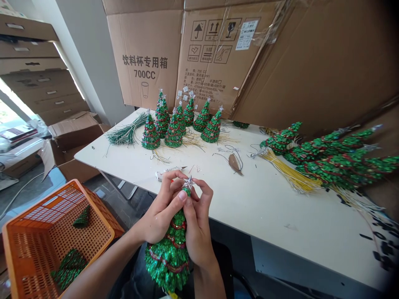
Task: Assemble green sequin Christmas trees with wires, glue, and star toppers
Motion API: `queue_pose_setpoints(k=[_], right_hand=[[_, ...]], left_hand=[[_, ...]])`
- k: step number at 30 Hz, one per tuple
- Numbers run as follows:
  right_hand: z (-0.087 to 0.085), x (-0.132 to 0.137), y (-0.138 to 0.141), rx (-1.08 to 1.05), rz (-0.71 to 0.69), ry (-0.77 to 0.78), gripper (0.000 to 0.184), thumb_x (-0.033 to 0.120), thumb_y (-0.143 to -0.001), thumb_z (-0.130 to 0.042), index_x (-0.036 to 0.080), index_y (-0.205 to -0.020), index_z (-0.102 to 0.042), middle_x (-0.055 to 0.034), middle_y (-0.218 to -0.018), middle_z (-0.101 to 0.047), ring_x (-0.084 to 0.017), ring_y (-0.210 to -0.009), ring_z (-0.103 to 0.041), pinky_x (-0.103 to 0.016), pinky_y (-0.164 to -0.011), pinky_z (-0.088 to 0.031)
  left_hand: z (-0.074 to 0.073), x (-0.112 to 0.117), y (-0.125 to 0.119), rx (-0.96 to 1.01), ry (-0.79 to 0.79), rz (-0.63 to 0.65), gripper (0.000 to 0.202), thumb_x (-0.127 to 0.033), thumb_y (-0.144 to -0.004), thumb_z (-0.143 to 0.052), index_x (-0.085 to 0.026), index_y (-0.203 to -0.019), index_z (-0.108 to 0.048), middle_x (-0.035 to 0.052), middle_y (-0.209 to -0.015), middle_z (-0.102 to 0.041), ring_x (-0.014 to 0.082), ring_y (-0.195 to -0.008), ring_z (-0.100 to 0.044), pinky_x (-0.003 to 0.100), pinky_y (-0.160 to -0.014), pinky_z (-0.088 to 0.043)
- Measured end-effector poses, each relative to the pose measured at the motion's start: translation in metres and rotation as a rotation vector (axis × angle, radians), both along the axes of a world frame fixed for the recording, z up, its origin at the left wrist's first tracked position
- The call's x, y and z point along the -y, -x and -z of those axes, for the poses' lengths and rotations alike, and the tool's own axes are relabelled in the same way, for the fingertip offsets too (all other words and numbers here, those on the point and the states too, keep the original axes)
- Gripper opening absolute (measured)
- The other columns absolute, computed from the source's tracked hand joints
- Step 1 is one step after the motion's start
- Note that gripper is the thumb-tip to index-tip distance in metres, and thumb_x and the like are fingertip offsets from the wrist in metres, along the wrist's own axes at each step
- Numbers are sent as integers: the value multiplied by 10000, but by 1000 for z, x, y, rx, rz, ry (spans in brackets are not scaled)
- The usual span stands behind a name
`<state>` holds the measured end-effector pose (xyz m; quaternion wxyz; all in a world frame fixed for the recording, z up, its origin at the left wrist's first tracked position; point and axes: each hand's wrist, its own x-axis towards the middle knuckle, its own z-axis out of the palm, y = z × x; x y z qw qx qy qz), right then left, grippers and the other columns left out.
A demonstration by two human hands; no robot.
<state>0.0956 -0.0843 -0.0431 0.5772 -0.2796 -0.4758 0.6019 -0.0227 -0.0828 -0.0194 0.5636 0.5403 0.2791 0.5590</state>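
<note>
Both my hands are closed round the upper part of a small green tinsel Christmas tree [170,261] with red garland, held upright over my lap. A silver star [188,182] sits at its tip. My left hand [165,211] presses its thumb just under the star, its fingers curled behind. My right hand [199,216] grips the same spot from the other side, thumb against the tree and index finger by the star. Just beyond my fingers a white-handled tool [160,176] with a pointed dark tip lies on the table, partly hidden.
Several finished-looking trees [173,131] stand at the back of the white table [237,207]. More trees [336,158] lie at the right beside yellow wires [289,172]. Green wires [127,131] lie at the left. An orange basket [77,185] holds green trees. Cardboard [149,41] walls the back.
</note>
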Motion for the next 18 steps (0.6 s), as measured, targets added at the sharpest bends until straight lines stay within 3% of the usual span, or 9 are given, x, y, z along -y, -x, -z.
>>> queue_pose_setpoints(k=[5,9,13,16,18], right_hand=[[3,-3,-1,4,-6,-35,323,440,-1166,-569,398,-1467,-460,-48,-1460,-702,-207,-1356,-707,-439,-1132,-613],[1,-18,-14,83,32,-134,364,420,-1158,-586,394,-1492,-443,-54,-1395,-738,-228,-1361,-716,-478,-1173,-593],[-8,-50,-38,196,193,-359,395,378,-1159,-571,398,-1520,-412,-76,-1425,-715,-244,-1283,-761,-502,-1135,-615],[-9,-80,-58,322,325,-515,445,383,-1134,-613,378,-1531,-411,-123,-1557,-608,-274,-1340,-728,-533,-1142,-596],[-4,-99,-69,377,390,-559,440,397,-1128,-617,349,-1522,-428,-133,-1530,-609,-272,-1329,-722,-516,-1131,-590]], left_hand=[[4,-1,1,-7,-34,4,244,-394,-1192,-486,-303,-1404,-409,85,-1330,-678,230,-1271,-672,374,-1000,-545],[4,-18,-4,-55,-134,-15,296,-395,-1191,-491,-318,-1465,-410,88,-1422,-645,217,-1308,-660,372,-1057,-536],[-12,-50,-21,-105,-247,6,363,-419,-1169,-544,-300,-1500,-454,101,-1463,-637,234,-1376,-621,400,-1162,-490],[-27,-76,-39,-30,-232,53,375,-477,-1136,-599,-279,-1443,-513,106,-1432,-653,247,-1324,-647,403,-1137,-507],[-33,-91,-52,-6,-205,44,379,-546,-1111,-620,-252,-1349,-584,107,-1372,-676,252,-1297,-651,400,-1126,-509]])
